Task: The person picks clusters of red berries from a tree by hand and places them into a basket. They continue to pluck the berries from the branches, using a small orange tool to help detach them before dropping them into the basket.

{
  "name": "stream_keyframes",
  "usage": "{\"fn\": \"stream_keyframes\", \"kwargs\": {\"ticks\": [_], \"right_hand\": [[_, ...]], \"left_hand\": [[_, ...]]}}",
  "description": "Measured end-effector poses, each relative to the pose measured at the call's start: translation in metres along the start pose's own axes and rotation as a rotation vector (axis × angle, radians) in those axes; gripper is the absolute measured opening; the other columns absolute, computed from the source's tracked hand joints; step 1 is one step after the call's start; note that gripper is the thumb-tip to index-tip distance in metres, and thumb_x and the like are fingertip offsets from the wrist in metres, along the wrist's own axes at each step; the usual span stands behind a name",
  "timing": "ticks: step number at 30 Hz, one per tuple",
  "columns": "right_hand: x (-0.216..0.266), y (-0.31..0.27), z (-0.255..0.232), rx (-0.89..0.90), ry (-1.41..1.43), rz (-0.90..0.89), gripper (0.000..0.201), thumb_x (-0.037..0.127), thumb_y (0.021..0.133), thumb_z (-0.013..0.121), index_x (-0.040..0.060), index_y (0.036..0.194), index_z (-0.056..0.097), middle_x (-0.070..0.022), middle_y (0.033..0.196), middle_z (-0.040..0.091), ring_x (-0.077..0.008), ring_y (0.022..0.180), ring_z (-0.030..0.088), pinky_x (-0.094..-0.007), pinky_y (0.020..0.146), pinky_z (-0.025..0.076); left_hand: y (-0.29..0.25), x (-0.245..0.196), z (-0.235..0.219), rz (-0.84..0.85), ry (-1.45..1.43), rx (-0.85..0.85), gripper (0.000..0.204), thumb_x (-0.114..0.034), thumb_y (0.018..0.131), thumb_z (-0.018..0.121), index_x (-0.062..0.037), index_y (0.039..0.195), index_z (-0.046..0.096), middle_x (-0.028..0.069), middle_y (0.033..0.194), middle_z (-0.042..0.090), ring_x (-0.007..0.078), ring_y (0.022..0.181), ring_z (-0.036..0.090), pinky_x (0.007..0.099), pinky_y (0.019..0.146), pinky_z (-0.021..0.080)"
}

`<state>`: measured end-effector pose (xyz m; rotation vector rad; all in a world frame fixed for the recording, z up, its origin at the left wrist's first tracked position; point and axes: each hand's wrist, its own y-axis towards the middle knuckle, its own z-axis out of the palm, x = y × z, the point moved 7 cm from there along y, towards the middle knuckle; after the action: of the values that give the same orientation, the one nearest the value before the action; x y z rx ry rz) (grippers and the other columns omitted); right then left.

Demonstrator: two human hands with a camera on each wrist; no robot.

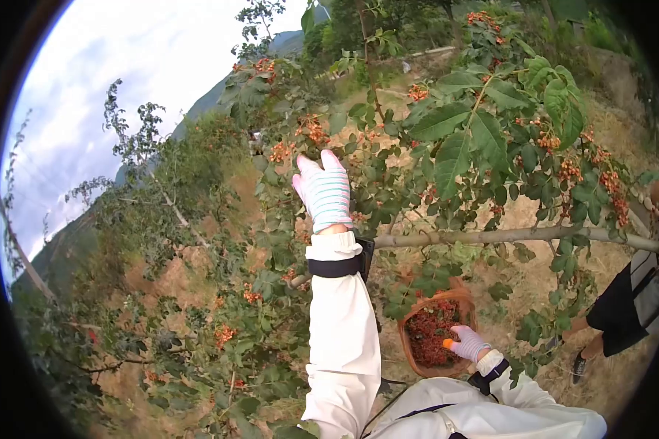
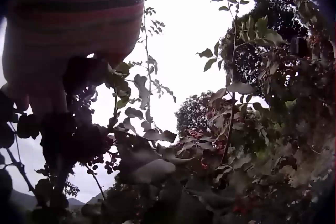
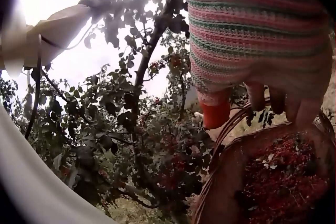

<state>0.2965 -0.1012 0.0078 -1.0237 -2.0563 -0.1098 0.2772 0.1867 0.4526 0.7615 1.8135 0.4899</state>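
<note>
My left hand (image 1: pixel 324 192), in a striped glove, is raised just below a cluster of orange-red berries (image 1: pixel 315 130) among leaves. Its fingers are apart and point upward; in the left wrist view the hand (image 2: pixel 73 29) reaches into dark leaves that partly hide the fingertips. Over a wicker basket (image 1: pixel 404 344) of red berries (image 1: pixel 428 333), my right hand (image 1: pixel 470 342) hangs with loosely bent fingers. An orange cover (image 3: pixel 216 115) sits on one digit of the right hand (image 3: pixel 257 40); nothing is seen held there. The basket's rim (image 3: pixel 223 134) is close below the fingers.
A bare branch (image 1: pixel 505 235) runs across to the right, under leafy twigs with berry clusters (image 1: pixel 570 170). More clusters (image 1: pixel 224 335) hang at the lower left. Another person's legs and dark garment (image 1: pixel 616 314) show at the right edge. Dry grass covers the ground.
</note>
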Motion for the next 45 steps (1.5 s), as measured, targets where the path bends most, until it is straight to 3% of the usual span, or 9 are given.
{"fn": "stream_keyframes", "kwargs": {"ticks": [14,15,19,22,25,35,37,41,45], "right_hand": [[0.119,-0.036,-0.037,0.270,0.043,-0.641,0.048,0.024,0.080,0.055,0.0019,0.122,0.048,-0.0207,0.112,0.054,-0.0358,0.102,0.053,-0.0392,0.088,0.043],[0.131,-0.041,-0.042,0.285,0.077,-0.712,0.048,0.023,0.080,0.055,0.0022,0.123,0.047,-0.0206,0.113,0.053,-0.0359,0.102,0.052,-0.0392,0.089,0.042],[0.175,-0.061,-0.059,0.400,0.143,-0.798,0.048,0.019,0.080,0.055,0.0041,0.125,0.045,-0.0193,0.116,0.052,-0.0356,0.105,0.051,-0.0390,0.090,0.042],[0.208,-0.072,-0.070,0.457,0.189,-0.817,0.044,0.022,0.083,0.054,0.0059,0.124,0.048,-0.0181,0.116,0.053,-0.0350,0.105,0.053,-0.0382,0.090,0.043],[0.235,-0.082,-0.092,0.436,0.534,-0.639,0.035,0.019,0.086,0.057,0.0082,0.120,0.053,-0.0089,0.107,0.061,-0.0159,0.094,0.059,-0.0289,0.083,0.046],[0.299,-0.009,-0.175,-0.477,1.147,-0.892,0.057,0.016,0.084,0.060,0.0027,0.132,0.033,-0.0091,0.119,0.047,-0.0162,0.108,0.047,-0.0288,0.089,0.042],[0.320,0.014,-0.176,0.019,1.695,-1.308,0.052,0.017,0.083,0.061,0.0016,0.128,0.040,-0.0065,0.116,0.054,-0.0132,0.102,0.053,-0.0263,0.085,0.045],[0.309,-0.036,-0.181,-0.560,0.996,-0.767,0.034,0.015,0.080,0.066,0.0003,0.110,0.058,-0.0061,0.101,0.061,-0.0114,0.091,0.058,-0.0243,0.079,0.047],[0.292,-0.062,-0.168,-0.437,1.081,-0.604,0.028,-0.001,0.080,0.060,-0.0014,0.108,0.058,-0.0097,0.104,0.060,-0.0183,0.094,0.059,-0.0323,0.081,0.054]], "left_hand": [[-0.037,0.029,-0.026,-0.158,-0.757,-0.001,0.028,-0.015,0.081,0.065,0.0021,0.100,0.054,0.0046,0.090,0.060,0.0094,0.076,0.049,0.0248,0.071,0.042],[-0.043,0.033,-0.033,-0.079,-0.610,-0.053,0.033,-0.025,0.082,0.065,-0.0043,0.070,0.043,-0.0030,0.061,0.035,0.0094,0.059,0.029,0.0266,0.054,0.029],[-0.066,0.100,-0.026,-0.156,-0.963,0.092,0.034,-0.012,0.091,0.046,0.0061,0.120,0.046,0.0209,0.118,0.055,0.0253,0.104,0.056,0.0335,0.092,0.043],[-0.078,0.148,-0.024,-0.504,-1.116,-0.129,0.022,-0.022,0.094,0.049,-0.0046,0.102,0.061,-0.0027,0.076,0.053,0.0071,0.060,0.050,0.0228,0.056,0.043],[-0.100,0.188,-0.007,-0.584,-1.293,-0.001,0.023,-0.021,0.094,0.046,-0.0043,0.108,0.054,-0.0014,0.086,0.050,0.0083,0.070,0.050,0.0230,0.064,0.042],[-0.186,0.227,0.040,-0.432,-1.855,0.472,0.038,-0.019,0.095,0.037,-0.0034,0.129,0.033,0.0029,0.118,0.044,0.0124,0.101,0.047,0.0238,0.091,0.038],[-0.184,0.200,0.037,-0.383,-2.039,0.548,0.038,-0.018,0.095,0.037,-0.0036,0.130,0.032,0.0034,0.119,0.042,0.0128,0.104,0.045,0.0247,0.093,0.036],[-0.162,0.121,0.008,-0.104,-2.704,0.807,0.039,-0.017,0.096,0.037,-0.0047,0.133,0.029,0.0055,0.127,0.036,0.0141,0.116,0.035,0.0282,0.101,0.029],[-0.165,0.141,0.015,-0.168,-2.664,0.673,0.040,-0.017,0.096,0.036,-0.0052,0.134,0.028,0.0059,0.129,0.034,0.0144,0.119,0.033,0.0289,0.102,0.027]]}}
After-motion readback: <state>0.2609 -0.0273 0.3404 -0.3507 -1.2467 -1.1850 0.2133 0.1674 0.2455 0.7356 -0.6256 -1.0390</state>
